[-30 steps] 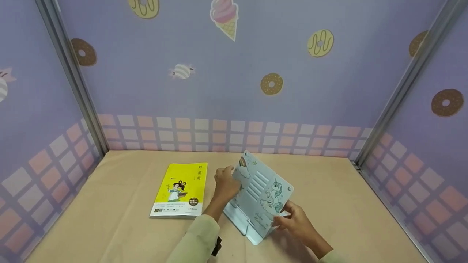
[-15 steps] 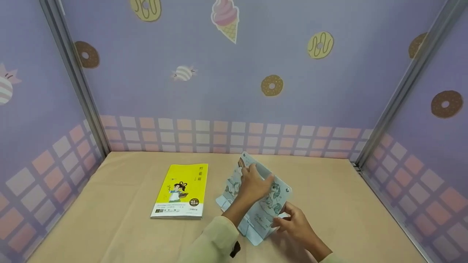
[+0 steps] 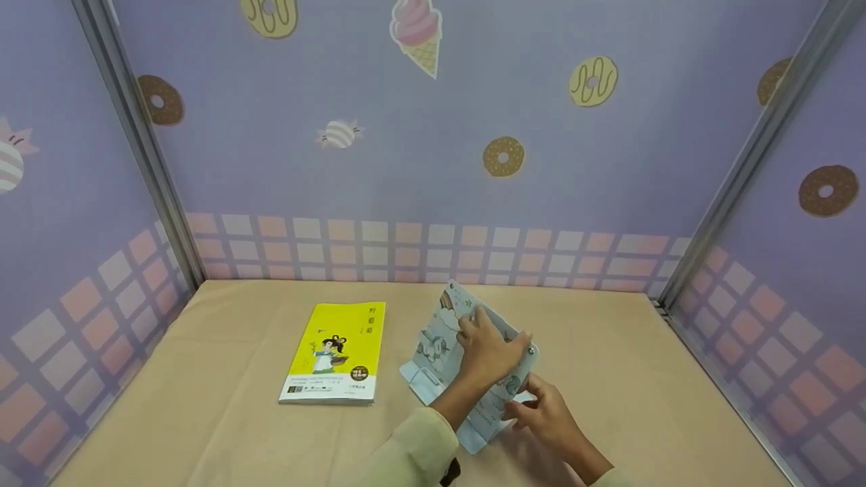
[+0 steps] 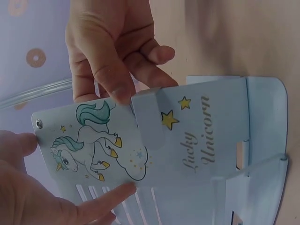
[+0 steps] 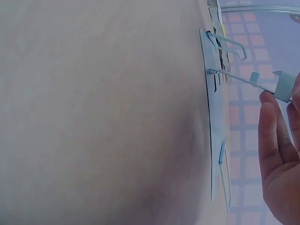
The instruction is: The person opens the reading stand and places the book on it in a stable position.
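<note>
While both hands meet at a pale blue metal book stand (image 3: 433, 348), the left forearm, in a light sleeve (image 3: 416, 450) with a dark strap (image 3: 449, 472) at the cuff, reaches up and across to the right, covering much of the stand's front. The left hand (image 3: 492, 352) is spread wide, back to the viewer. Its thumb is by the rivet (image 4: 39, 123) at the panel's upper right corner, and its index finger lies straight across the printed front, near a cloud; whether that fingertip presses is hard to tell.

The right hand (image 3: 549, 414) comes in from the lower right, its wrist low, and pinches the panel's right side beside a small folded bracket (image 4: 147, 117), thumb in front, other fingers behind.

The stand sits right of centre on a peach tablecloth (image 3: 223, 379), turned at an angle, its panel tilted up from a flat base (image 3: 477, 439). Unicorns, stars and the words "Lucky Unicorn" decorate it; a wire holder (image 4: 253, 166) rises from the base. To its left, apart from both hands, a yellow book (image 3: 365, 345) lies flat, cover up. Behind are a purple wall (image 3: 406, 176) printed with sweets and doughnuts, and grey metal posts (image 3: 139, 145) at the corners.
</note>
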The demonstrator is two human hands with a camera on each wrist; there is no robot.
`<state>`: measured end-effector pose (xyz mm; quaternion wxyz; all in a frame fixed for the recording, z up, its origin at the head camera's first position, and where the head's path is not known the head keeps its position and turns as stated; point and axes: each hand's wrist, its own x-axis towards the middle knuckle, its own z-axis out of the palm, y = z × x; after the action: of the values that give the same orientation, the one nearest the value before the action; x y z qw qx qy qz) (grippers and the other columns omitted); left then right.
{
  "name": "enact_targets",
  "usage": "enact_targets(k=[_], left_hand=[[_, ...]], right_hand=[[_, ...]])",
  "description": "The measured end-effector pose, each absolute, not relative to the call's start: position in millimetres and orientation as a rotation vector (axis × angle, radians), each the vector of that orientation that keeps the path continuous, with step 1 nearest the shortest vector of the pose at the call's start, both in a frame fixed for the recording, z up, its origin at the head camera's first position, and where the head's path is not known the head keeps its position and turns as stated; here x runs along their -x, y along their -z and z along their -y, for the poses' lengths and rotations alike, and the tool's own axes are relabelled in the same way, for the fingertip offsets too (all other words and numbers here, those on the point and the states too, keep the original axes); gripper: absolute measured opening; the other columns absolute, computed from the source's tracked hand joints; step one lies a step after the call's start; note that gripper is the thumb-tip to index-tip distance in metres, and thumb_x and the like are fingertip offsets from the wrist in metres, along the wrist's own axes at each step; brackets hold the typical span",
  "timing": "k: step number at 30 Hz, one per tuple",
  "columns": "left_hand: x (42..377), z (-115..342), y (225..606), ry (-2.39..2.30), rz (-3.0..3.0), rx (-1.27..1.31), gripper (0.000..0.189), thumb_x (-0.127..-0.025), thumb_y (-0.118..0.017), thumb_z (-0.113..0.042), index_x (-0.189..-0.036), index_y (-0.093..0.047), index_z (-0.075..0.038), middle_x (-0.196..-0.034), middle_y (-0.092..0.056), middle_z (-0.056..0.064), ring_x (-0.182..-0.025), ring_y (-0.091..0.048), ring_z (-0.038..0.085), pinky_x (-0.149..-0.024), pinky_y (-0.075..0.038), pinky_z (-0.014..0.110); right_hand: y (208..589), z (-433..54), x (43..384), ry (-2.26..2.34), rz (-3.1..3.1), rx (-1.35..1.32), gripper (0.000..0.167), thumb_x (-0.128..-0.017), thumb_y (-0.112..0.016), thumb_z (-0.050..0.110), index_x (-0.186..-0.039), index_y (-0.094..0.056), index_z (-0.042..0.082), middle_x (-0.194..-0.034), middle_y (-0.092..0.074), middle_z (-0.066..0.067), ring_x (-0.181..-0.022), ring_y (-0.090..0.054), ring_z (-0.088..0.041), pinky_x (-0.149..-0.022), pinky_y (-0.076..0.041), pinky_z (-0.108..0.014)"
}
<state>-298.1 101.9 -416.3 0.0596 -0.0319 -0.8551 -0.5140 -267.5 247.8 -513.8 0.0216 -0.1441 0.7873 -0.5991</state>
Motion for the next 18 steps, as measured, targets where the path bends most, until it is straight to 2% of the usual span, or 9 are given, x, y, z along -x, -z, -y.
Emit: enact_targets(k=[7, 12, 18], left_hand=[[300, -101, 414, 1.521, 2.593, 0.095, 0.082, -0.086, -0.072, -0.039, -0.147, -0.038, 0.003, -0.147, -0.032, 0.033, -0.121, -0.043, 0.046, -0.091, -0.047, 0.055], [301, -102, 414, 1.475, 2.626, 0.072, 0.085, -0.085, -0.073, -0.046, -0.148, -0.039, 0.0, -0.148, -0.035, 0.03, -0.126, -0.044, 0.045, -0.096, -0.046, 0.055], [305, -99, 410, 1.423, 2.676, 0.095, 0.08, -0.084, -0.069, -0.036, -0.149, -0.04, -0.001, -0.143, -0.043, 0.027, -0.117, -0.049, 0.04, -0.092, -0.048, 0.053]], right_hand=[[519, -244, 266, 1.877, -2.452, 0.396, 0.038, -0.09, -0.065, 0.001, -0.128, -0.059, -0.002, -0.127, -0.061, -0.025, -0.081, -0.076, -0.026, -0.063, -0.059, -0.031], [520, -237, 263, 1.911, -2.484, 0.368, 0.039, -0.089, -0.066, -0.001, -0.127, -0.059, -0.003, -0.117, -0.063, -0.023, -0.077, -0.075, -0.026, -0.06, -0.059, -0.03], [520, -222, 263, 1.945, -2.482, 0.357, 0.04, -0.088, -0.068, 0.0, -0.127, -0.057, -0.006, -0.114, -0.062, -0.022, -0.078, -0.076, -0.025, -0.059, -0.059, -0.031]])
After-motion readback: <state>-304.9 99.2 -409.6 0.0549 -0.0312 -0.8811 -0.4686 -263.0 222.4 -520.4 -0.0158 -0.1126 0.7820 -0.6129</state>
